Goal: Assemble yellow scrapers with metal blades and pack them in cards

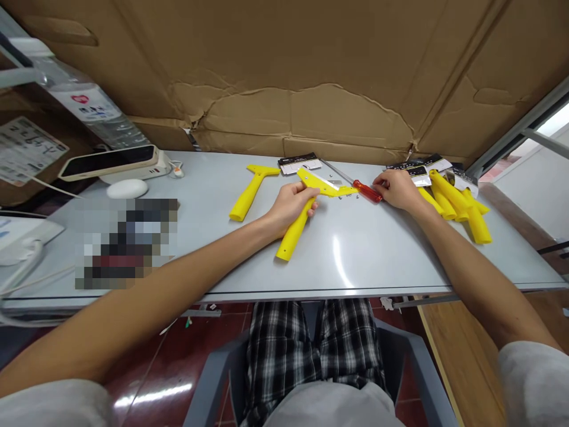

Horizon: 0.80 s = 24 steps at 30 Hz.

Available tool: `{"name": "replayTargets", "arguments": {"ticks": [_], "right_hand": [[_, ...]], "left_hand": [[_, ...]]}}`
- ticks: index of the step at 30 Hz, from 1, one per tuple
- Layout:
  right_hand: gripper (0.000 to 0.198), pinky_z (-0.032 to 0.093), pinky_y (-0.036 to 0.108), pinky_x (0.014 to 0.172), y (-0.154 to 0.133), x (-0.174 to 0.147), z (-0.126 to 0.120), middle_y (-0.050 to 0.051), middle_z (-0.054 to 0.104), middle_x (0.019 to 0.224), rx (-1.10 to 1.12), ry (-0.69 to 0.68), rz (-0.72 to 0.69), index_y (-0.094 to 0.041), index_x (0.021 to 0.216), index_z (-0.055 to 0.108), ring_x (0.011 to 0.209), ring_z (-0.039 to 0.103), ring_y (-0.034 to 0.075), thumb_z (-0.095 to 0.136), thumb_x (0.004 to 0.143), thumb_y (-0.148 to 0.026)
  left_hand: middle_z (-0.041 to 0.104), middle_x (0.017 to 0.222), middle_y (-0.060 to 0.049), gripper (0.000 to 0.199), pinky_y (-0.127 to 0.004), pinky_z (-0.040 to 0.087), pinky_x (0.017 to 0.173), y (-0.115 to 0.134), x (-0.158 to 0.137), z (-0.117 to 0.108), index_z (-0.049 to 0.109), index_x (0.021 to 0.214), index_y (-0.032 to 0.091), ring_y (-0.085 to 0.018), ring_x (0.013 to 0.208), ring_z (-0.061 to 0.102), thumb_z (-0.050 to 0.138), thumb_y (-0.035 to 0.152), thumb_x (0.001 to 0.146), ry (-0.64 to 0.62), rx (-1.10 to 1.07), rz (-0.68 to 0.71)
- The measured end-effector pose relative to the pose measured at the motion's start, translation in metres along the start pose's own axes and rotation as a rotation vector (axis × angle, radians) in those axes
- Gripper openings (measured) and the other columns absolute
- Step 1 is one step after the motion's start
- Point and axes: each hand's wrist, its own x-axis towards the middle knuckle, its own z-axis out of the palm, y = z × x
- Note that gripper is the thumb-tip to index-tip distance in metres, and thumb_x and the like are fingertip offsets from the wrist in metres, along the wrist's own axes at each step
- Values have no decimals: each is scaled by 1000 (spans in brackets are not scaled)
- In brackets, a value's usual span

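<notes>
My left hand (pixel 291 207) is closed around a yellow scraper (pixel 293 237), its wide head pointing away from me and a pale strip along the head. My right hand (pixel 400 188) is closed in a pinch just beside the handle end of a red-handled screwdriver (pixel 368 191). Whether those fingertips touch the handle or hold something tiny is too small to tell. The screwdriver's shaft points to the back left. Small screws (pixel 349 197) lie near the scraper's head. A second yellow scraper handle (pixel 247 194) rests on the table left of my left hand.
Several yellow handles (pixel 462 204) and black-and-white packets (pixel 427 169) lie at the right. Another packet (pixel 300 163) is at the back. On the left are a water bottle (pixel 95 107), a phone (pixel 111 161) and a white mouse (pixel 127 188). Cardboard (pixel 293 59) walls the table's far edge.
</notes>
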Motion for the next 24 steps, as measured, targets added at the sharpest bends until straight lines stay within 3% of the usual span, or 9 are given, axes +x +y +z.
{"name": "replayTargets", "arguments": {"ticks": [6,10,13,15,19,21,24], "right_hand": [[27,48,29,82,-18,-9,-4,10,77,101,219,244,8,-16,102,87,84,64,14,66,93,-29],[26,51,27,78,-61,-19,-10,10,77,104,523,374,73,-17,100,85,87,66,13,72,91,-38],[33,54,26,77,-105,-18,-7,9,77,100,833,240,157,-16,99,83,84,65,11,80,86,-46],[42,57,27,80,-129,-12,0,9,78,103,1036,119,225,-15,97,82,86,66,12,91,76,-49],[56,62,31,89,-156,-1,19,10,77,109,1508,-84,397,-13,97,80,96,71,15,104,58,-44],[58,64,33,93,-162,-1,26,11,77,111,1642,-120,427,-11,96,79,101,72,17,106,54,-40],[61,67,35,90,-169,-10,31,8,76,106,1773,-56,471,-13,94,76,101,73,18,107,50,-38]], "left_hand": [[61,67,1,19,-19,45,45,-11,3,-1,59,82,18,-10,54,61,65,15,99,40,48,100],[65,64,1,17,-21,47,48,-13,-2,-2,60,85,19,-10,49,58,63,19,101,37,160,91],[65,63,2,11,-21,47,48,-15,-2,-2,62,89,18,-10,48,58,64,18,100,32,135,104],[63,62,3,9,-22,46,47,-17,0,-3,63,91,18,-10,47,58,64,18,100,37,115,119],[63,63,4,9,-21,46,48,-19,4,-5,61,90,19,-10,46,57,64,19,99,77,68,122],[63,64,4,9,-21,47,49,-20,3,-6,61,90,19,-9,47,57,64,20,99,96,40,123],[62,67,5,9,-22,48,50,-18,-2,-4,61,90,19,-10,47,57,66,21,97,110,16,144]]}}
